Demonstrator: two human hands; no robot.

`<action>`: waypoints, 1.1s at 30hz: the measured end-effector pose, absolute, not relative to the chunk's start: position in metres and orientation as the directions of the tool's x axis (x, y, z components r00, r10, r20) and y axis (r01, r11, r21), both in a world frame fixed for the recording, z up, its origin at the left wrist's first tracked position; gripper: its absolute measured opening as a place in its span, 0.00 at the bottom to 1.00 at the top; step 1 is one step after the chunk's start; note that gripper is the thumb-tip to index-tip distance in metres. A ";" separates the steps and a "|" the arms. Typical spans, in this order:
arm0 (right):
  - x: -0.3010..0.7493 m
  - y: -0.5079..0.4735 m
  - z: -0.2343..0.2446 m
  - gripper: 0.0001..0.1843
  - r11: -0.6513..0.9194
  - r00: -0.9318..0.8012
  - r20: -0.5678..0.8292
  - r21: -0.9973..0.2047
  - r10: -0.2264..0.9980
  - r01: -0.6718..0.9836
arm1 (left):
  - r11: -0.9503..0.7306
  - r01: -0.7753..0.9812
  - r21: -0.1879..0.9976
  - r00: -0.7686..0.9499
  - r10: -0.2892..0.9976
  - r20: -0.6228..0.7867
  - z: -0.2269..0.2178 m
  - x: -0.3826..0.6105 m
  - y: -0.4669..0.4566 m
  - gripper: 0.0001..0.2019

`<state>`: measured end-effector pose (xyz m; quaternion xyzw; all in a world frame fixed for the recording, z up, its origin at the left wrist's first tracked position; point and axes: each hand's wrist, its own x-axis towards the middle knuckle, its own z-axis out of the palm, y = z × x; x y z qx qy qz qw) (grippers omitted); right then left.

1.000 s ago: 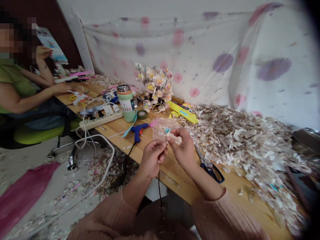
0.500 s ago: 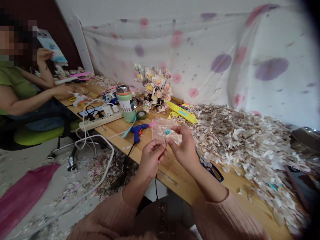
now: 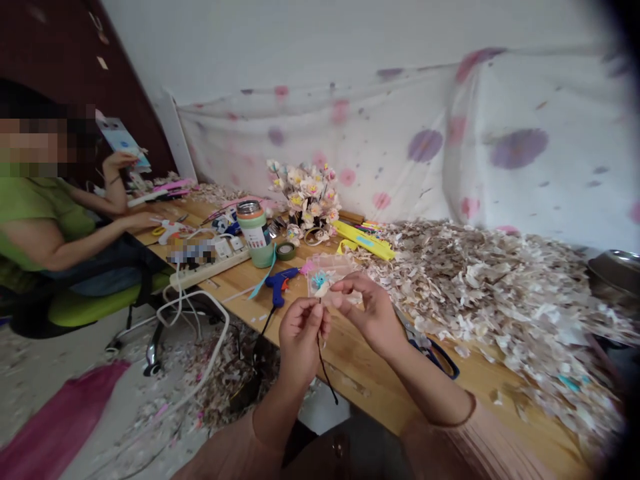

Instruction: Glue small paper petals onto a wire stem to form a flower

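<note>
My left hand (image 3: 303, 333) pinches the dark thin stem (image 3: 327, 373) of a small handmade flower. Its head has a bright blue fringed centre (image 3: 319, 280) and a pale petal (image 3: 323, 291) beside it. Thumb and forefinger of my right hand (image 3: 367, 310) close on the edge of a pale petal at the flower's right side. Just behind the flower lies a clear divided plastic box (image 3: 337, 265). To its left rests a blue glue gun (image 3: 281, 285), and scissors (image 3: 435, 353) with dark handles lie under my right wrist.
A big heap of pale petals (image 3: 480, 287) covers the table's right side. Finished flowers (image 3: 307, 193), a green thermos (image 3: 256, 233), green tape (image 3: 285, 251) and a power strip (image 3: 210, 267) stand behind. A co-worker in a green top (image 3: 30, 220) sits at left.
The flower has turned, so its stem now hangs down below my left hand. My right fingers have moved in against the petal. The view has tilted up slightly.
</note>
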<state>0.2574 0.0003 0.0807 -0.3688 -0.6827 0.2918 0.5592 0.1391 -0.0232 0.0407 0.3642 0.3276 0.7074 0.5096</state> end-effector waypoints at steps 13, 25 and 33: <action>0.253 -0.006 0.086 0.07 0.441 -0.047 0.439 -0.891 0.897 0.104 | -0.233 -0.418 0.878 -0.176 0.969 0.174 0.038 0.147 -0.024 0.12; 0.258 -0.001 0.086 0.18 0.037 -0.321 0.143 -0.949 0.936 -0.313 | -0.218 -0.399 0.891 -0.122 0.975 0.184 0.033 0.154 -0.014 0.13; 0.282 -0.003 0.089 0.14 0.065 -0.256 0.157 -0.941 0.954 -0.333 | -0.049 -0.539 0.841 0.033 0.996 0.079 0.051 0.162 -0.015 0.15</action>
